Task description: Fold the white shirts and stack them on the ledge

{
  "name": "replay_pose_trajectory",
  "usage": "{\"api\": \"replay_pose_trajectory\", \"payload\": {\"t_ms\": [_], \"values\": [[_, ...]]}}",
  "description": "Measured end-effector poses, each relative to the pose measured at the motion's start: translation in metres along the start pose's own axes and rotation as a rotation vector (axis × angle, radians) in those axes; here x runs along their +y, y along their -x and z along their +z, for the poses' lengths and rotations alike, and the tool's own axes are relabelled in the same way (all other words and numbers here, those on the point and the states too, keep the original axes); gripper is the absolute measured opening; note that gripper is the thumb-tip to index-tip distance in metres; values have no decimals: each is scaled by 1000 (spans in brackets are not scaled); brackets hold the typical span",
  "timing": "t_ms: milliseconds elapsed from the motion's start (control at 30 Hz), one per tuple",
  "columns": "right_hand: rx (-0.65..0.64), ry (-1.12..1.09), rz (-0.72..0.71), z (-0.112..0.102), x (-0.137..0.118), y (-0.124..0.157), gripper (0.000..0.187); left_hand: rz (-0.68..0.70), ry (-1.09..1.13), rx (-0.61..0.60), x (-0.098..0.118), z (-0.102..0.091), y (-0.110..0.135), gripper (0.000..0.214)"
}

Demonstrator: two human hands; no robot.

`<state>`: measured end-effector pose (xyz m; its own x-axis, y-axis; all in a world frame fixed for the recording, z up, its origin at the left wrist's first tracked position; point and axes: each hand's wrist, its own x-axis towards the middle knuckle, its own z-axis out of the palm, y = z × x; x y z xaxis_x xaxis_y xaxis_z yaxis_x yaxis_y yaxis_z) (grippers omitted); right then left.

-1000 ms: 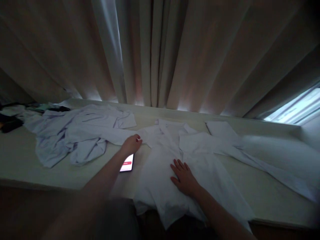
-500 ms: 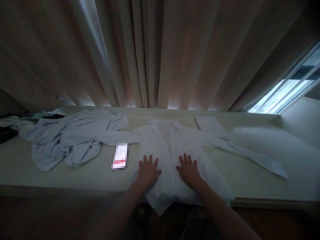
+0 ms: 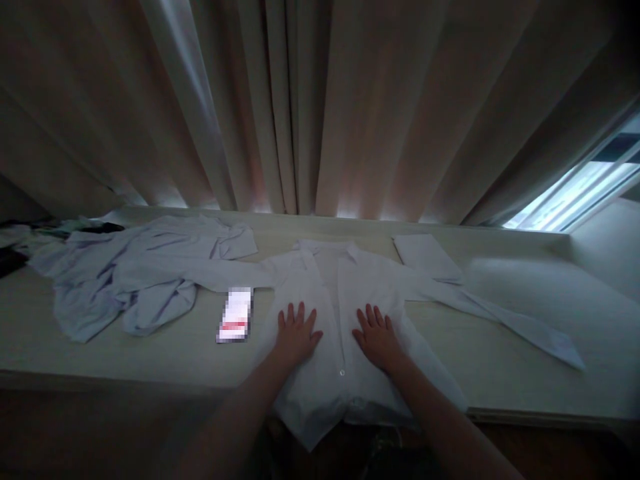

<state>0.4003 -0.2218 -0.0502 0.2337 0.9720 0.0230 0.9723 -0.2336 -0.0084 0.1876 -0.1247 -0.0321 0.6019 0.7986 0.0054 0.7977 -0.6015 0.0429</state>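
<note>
A white long-sleeved shirt lies spread on the pale ledge, collar towards the curtain and hem drooping over the front edge. My left hand rests flat on the shirt's left front panel, fingers spread. On the right panel, my right hand lies palm down with its fingers apart. The front opening of the shirt runs between my hands, with a small button showing low down. Its right sleeve stretches out along the ledge; the left one reaches the pile of pale clothing.
Rumpled pale clothing is heaped at the left. A phone with a lit, blurred screen lies beside the shirt. A folded white cloth sits behind the right sleeve. Long curtains hang along the back, with a window at right.
The shirt's front panels have shifted slightly, and its hem hangs a little lower over the edge. Both hands stay flat on it, nearly in the same places. The view has shifted slightly.
</note>
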Motion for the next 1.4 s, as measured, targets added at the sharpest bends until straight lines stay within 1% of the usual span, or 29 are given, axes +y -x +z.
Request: {"api": "replay_pose_trajectory", "payload": {"t_ms": [100, 167, 233, 333, 433, 500, 567, 633, 700, 767, 833, 900, 1033, 1067, 1133, 1200, 1233, 1333, 1400], "values": [[-29, -13, -19, -8, 3, -6, 54, 75, 8, 16, -4, -5, 2, 57], [-71, -31, -12, -20, 7, -24, 49, 91, 31, 7, -8, -14, -11, 45], [-72, -43, 7, -30, 15, -52, 44, 46, 74, 20, -13, -24, -39, 37], [10, -56, 27, -37, 25, -101, 41, -83, 196, 113, -24, -32, -96, 37], [65, -102, 52, -32, 32, -145, 42, -191, 355, 145, -38, -33, -154, 41], [82, -134, 60, -26, 34, -169, 45, -209, 426, 161, -47, -31, -185, 42], [104, -147, 57, -21, 33, -190, 48, -200, 449, 179, -55, -28, -210, 42], [120, -141, 47, -16, 32, -209, 52, -185, 446, 171, -60, -24, -230, 41], [116, -124, 51, -12, 31, -226, 54, -176, 434, 146, -64, -18, -247, 37], [108, -104, 54, -9, 31, -241, 51, -172, 423, 120, -66, -14, -260, 32], [113, -88, 36, -8, 32, -254, 41, -167, 402, 124, -64, -13, -270, 28], [140, -82, 5, -10, 35, -265, 32, -125, 394, 169, -59, -15, -278, 29], [261, -124, -30, -17, 38, -282, 30, 33, 440, 274, -37, -17, -289, 34], [282, -142, -27, -17, 38, -286, 31, 69, 450, 272, -30, -15, -291, 38], [266, -179, -23, -15, 37, -290, 31, 133, 448, 202, -19, -6, -290, 47], [211, -211, -57, -11, 37, -291, 33, 197, 399, 102, -11, 5, -284, 57], [189, -221, -83, -9, 36, -290, 36, 229, 361, 73, -9, 10, -279, 59], [193, -219, -137, -5, 37, -274, 46, 286, 244, 79, -6, 16, -257, 53], [191, -200, -162, -6, 39, -255, 49, 260, 190, 75, -6, 16, -237, 50]]}}
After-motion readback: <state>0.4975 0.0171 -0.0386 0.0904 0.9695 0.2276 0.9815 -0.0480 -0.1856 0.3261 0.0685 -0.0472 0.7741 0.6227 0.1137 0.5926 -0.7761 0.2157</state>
